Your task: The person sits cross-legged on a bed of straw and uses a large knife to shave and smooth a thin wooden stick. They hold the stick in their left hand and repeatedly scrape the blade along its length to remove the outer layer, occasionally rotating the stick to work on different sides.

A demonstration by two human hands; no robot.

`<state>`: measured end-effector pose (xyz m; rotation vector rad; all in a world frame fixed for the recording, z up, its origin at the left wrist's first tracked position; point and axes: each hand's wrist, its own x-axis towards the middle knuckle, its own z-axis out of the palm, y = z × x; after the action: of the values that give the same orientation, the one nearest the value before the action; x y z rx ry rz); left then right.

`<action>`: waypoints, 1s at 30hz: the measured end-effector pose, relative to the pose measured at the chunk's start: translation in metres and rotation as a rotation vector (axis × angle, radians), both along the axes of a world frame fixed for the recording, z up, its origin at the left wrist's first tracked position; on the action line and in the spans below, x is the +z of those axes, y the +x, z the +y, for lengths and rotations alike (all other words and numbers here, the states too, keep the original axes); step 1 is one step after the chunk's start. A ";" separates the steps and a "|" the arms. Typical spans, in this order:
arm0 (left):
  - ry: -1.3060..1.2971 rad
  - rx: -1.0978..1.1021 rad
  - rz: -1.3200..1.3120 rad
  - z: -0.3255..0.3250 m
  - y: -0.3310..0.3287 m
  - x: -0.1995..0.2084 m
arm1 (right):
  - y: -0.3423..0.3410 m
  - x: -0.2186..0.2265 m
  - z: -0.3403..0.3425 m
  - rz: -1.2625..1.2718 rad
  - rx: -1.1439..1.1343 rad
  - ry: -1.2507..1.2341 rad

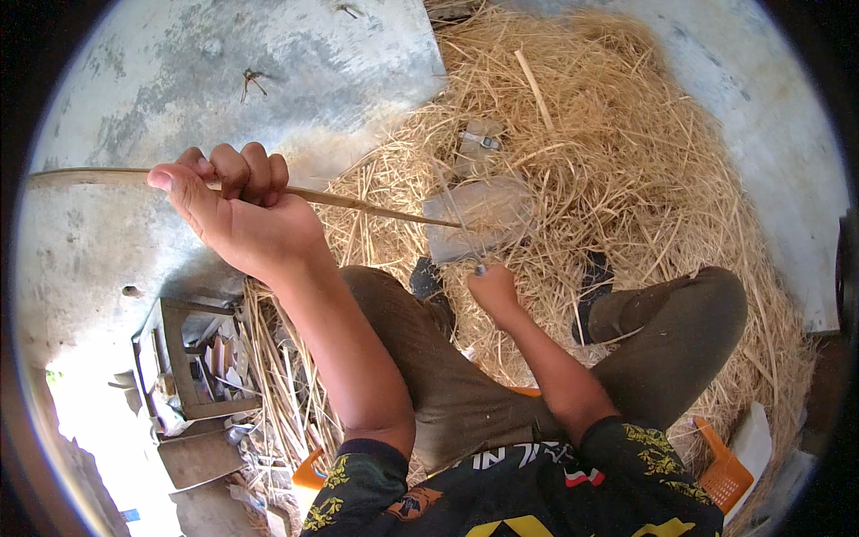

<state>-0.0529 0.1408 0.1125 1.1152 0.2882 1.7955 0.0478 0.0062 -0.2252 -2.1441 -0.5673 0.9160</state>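
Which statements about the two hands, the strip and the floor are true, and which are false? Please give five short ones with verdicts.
1. The left hand holds a long, thin strip. True.
2. The strip is coiled into a ring. False: it is nearly straight and runs across from left to right.
3. In the picture, the strip's right tip appears over a grey flat piece. True.
4. The right hand appears higher in the picture than the left hand. False: it appears lower.
5. Straw-like shavings cover much of the floor before the person. True.
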 end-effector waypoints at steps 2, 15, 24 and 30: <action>0.014 -0.013 0.015 0.000 -0.001 -0.001 | -0.008 0.028 0.012 -0.131 0.077 0.187; 0.019 -0.192 -0.009 -0.002 0.004 0.004 | 0.009 0.032 0.010 0.043 0.078 0.038; 0.077 -0.577 0.030 0.013 -0.030 -0.009 | -0.002 0.080 0.009 -0.006 0.148 0.154; 0.011 -0.260 0.032 0.005 -0.019 -0.003 | -0.008 0.150 0.003 -0.079 0.250 0.163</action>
<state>-0.0716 0.1454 0.1092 1.1348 0.1444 1.5530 0.0400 0.0093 -0.0755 -1.9984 -0.9335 0.8870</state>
